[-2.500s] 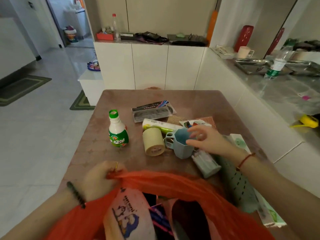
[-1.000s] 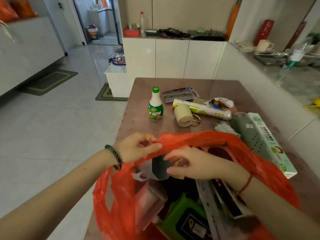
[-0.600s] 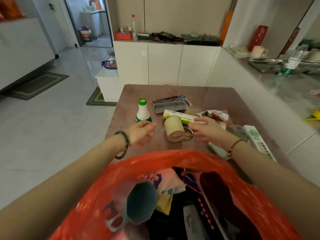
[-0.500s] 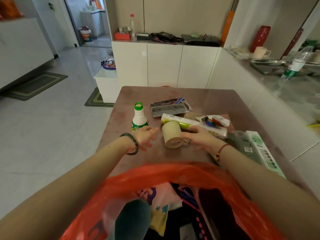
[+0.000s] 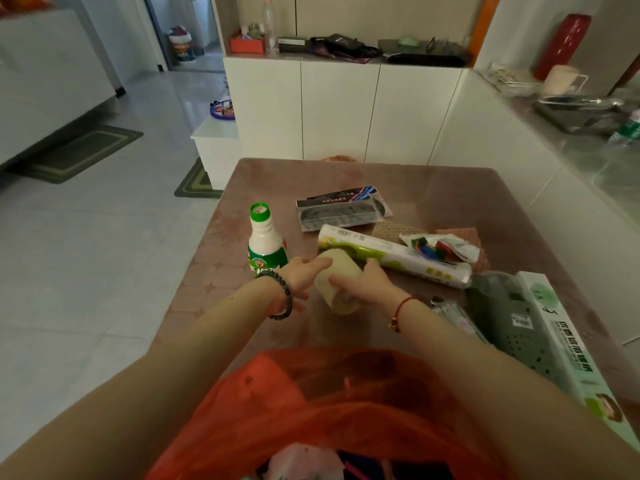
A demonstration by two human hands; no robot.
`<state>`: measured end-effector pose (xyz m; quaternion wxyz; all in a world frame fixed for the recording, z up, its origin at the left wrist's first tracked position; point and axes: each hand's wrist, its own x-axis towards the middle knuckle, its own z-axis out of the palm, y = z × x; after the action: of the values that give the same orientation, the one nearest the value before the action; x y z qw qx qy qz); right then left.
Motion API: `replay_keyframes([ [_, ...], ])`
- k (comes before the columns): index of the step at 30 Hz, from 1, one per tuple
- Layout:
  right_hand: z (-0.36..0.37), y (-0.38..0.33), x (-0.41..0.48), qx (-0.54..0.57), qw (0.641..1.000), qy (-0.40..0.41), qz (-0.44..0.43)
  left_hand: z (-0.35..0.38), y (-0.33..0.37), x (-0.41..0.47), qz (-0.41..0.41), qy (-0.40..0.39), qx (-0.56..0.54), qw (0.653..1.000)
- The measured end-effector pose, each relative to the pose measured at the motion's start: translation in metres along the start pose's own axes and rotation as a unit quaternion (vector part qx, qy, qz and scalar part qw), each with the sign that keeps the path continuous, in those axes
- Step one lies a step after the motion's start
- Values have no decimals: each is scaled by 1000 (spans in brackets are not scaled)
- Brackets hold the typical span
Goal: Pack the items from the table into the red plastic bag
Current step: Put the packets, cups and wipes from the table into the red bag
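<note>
The right hand [image 5: 367,284] grips a pale roll of tape [image 5: 337,289], fingers curled over its near side and thumb on the far side. The left hand [image 5: 300,278] lies at the roll's other side with its fingers stretched out, the index finger touching the top edge of the roll. The roll lies tilted on its side between the two hands, near the middle of the brown surface [image 5: 450,188].

The red plastic bag [image 5: 311,410] sits at the near edge of the surface, between the forearms, its mouth open toward the camera with some things showing inside at the bottom of the view.

A white bottle [image 5: 265,244] with a green cap and label stands upright just beyond the left hand. A long white and yellow-green tube pack [image 5: 391,256] lies across the surface just behind the roll of tape. Farther back lies a flat dark packet [image 5: 343,211]. A crumpled colourful wrapper [image 5: 440,247] rests at the right end of the tube pack. To the right of the right forearm lie a grey perforated thing [image 5: 509,317] and, beside it, a long white and green box [image 5: 568,348].
</note>
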<state>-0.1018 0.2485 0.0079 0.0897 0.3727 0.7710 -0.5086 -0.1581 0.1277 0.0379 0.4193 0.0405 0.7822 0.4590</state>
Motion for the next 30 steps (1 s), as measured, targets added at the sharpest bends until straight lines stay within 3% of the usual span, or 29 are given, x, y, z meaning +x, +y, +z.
replay_keyframes([
  [3,-15,-10,-35,110,992,-12,-62,4,10,-19,8,4,-101,995],
  [5,-26,-18,-74,72,985,12,-154,5,21,-41,36,6,-200,979],
  [7,-38,-22,-116,37,965,55,-255,4,30,-67,110,-4,-256,960],
  [9,-50,-21,-153,69,949,71,-301,4,33,-98,209,-32,-239,948],
  [13,-63,-11,-205,71,940,85,-324,14,14,-163,378,-56,-32,923],
  [15,-59,-1,-228,57,937,116,-325,12,-6,-181,387,-99,57,915],
  [17,-52,18,-249,67,924,173,-334,2,-30,-188,368,-108,231,894],
  [18,-47,28,-260,74,913,199,-348,-4,-42,-189,352,-87,352,863],
  [20,-31,45,-284,85,901,199,-375,-19,-63,-187,324,-10,558,764],
  [21,-20,54,-295,79,903,177,-383,-26,-69,-188,318,33,604,730],
  [22,-8,62,-306,59,909,151,-383,-32,-73,-191,313,70,613,722],
  [26,45,92,-323,-121,932,95,-328,-42,-92,-205,363,154,501,770],
  [30,81,104,-308,-314,897,138,-278,-41,-98,-225,464,148,335,807],
])
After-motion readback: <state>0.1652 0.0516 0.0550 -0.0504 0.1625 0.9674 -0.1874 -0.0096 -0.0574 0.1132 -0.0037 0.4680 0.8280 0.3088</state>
